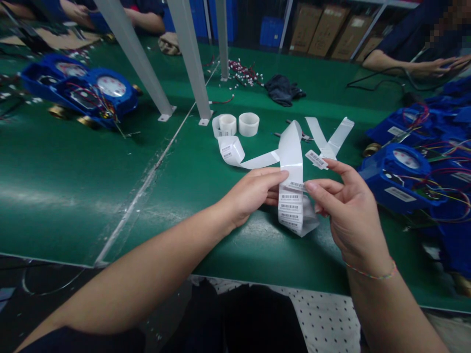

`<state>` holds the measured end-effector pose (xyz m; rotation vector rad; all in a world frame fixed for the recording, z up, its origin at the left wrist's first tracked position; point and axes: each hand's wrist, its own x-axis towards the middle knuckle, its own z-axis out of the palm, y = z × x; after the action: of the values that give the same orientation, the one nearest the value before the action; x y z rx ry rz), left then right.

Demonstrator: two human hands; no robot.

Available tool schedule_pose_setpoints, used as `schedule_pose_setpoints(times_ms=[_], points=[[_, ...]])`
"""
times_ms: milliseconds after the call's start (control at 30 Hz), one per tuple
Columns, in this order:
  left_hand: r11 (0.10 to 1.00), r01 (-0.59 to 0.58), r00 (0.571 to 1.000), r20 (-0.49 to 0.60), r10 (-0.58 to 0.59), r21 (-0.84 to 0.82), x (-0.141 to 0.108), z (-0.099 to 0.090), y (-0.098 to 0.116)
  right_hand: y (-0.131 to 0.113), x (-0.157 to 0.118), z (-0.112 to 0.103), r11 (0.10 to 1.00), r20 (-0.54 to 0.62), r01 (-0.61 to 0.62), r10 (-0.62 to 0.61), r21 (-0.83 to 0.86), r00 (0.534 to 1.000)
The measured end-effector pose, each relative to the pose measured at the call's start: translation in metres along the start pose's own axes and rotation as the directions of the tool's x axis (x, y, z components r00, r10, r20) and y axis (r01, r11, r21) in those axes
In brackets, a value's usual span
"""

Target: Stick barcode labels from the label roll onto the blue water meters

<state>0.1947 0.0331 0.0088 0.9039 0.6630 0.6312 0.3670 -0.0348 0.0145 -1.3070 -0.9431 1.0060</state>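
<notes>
My left hand [253,193] is closed on a long white strip of barcode labels [290,208], thumb on top and fingers beneath. Its bare backing curls up and away from me, while rows of printed labels hang toward the table's front. At the strip's right edge, my right hand [342,201] pinches the end of one barcode label, which is partly lifted from the backing. Another barcode label [316,160] sticks to the tip of a raised finger of that hand. Beyond the hands, the strip runs left into a loose curl with more barcodes.
Two label rolls [248,124] stand on the green table [176,206]. Bare backing strips [336,139] lie at right. Blue wired housings [401,171] crowd the right side; another blue unit [83,90] sits left. Metal posts [191,63] rise behind. A co-worker's hands [441,66] are far right.
</notes>
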Motion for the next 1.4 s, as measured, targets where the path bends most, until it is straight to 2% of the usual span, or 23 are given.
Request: schedule_pose_setpoints(times_ms=[267,533,700,1233,1400], points=[[1.000,0.012,0.999,-0.032,-0.012,-0.002,0.001,0.000,0.000,-0.001,-0.001,-0.002,0.999,0.035,-0.008,0.006,0.039,0.999],[1.000,-0.003,1.000,0.000,0.003,-0.014,0.001,0.000,-0.002,0.003,-0.004,0.000,0.991,0.114,-0.131,0.134,-0.032,0.984],[1.000,-0.003,1.000,0.012,0.003,-0.025,0.000,0.001,-0.003,0.004,-0.005,0.002,0.991,0.074,-0.100,0.106,-0.090,0.992],[0.999,0.016,1.000,0.012,-0.016,-0.028,-0.001,0.003,-0.002,0.003,-0.007,0.007,0.983,0.051,-0.051,0.061,-0.179,0.997],[0.999,0.021,1.000,0.006,-0.021,-0.024,-0.002,0.004,-0.002,0.001,-0.009,0.011,0.970,0.013,-0.002,0.006,-0.243,1.000]])
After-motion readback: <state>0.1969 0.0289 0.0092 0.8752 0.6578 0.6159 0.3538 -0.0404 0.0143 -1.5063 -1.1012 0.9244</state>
